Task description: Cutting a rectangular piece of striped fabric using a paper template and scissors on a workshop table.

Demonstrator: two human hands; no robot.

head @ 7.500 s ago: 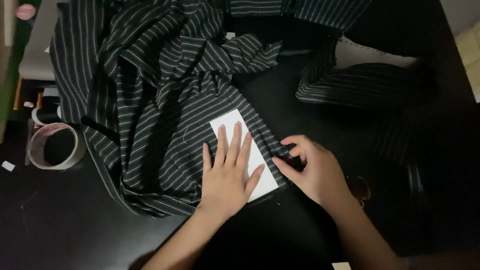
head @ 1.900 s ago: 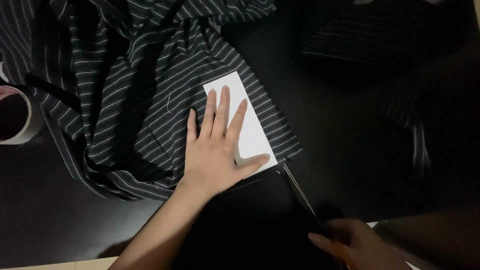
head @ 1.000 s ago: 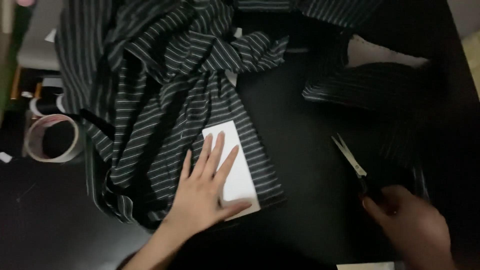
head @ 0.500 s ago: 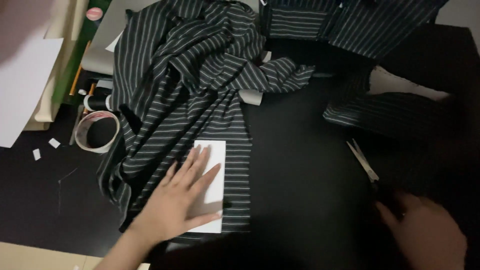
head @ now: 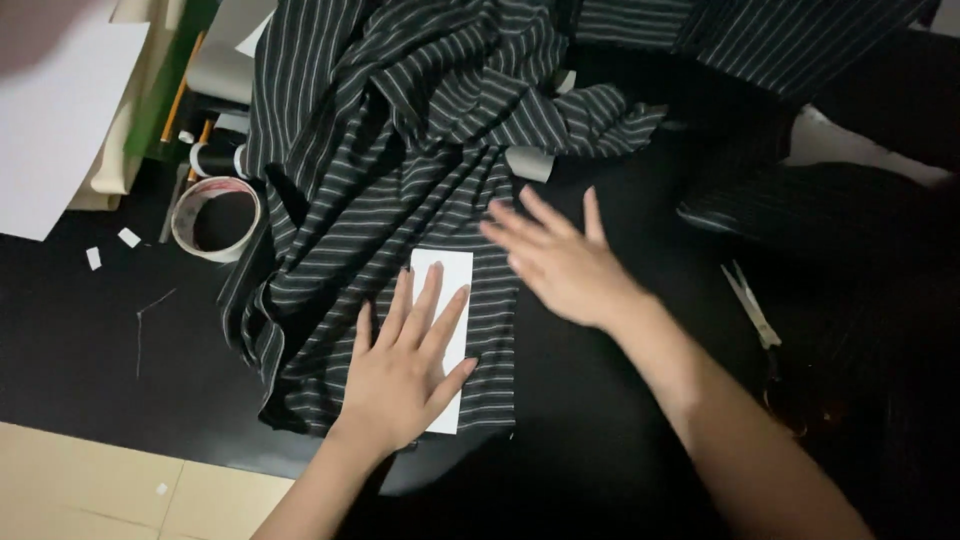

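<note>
A black fabric with thin white stripes [head: 400, 160] lies crumpled across a black table [head: 90, 350]. On its near part rests a white paper rectangle [head: 445, 290]. My left hand [head: 405, 370] lies flat on that paper, fingers spread, pressing it onto the cloth. My right hand [head: 560, 260] hovers open and blurred just right of the paper, over the fabric's edge, holding nothing. Scissors [head: 755, 315] lie on the table to the right, apart from both hands.
A roll of tape [head: 215, 215] sits left of the fabric, with a smaller dark roll and pencils behind it. White sheets [head: 60, 110] lie at the far left. More striped cloth [head: 800, 200] is piled at the right. Small paper scraps dot the table.
My right hand has let go of the scissors, which now lie on the table, and moved left toward the paper. My left hand stays flat on the paper.
</note>
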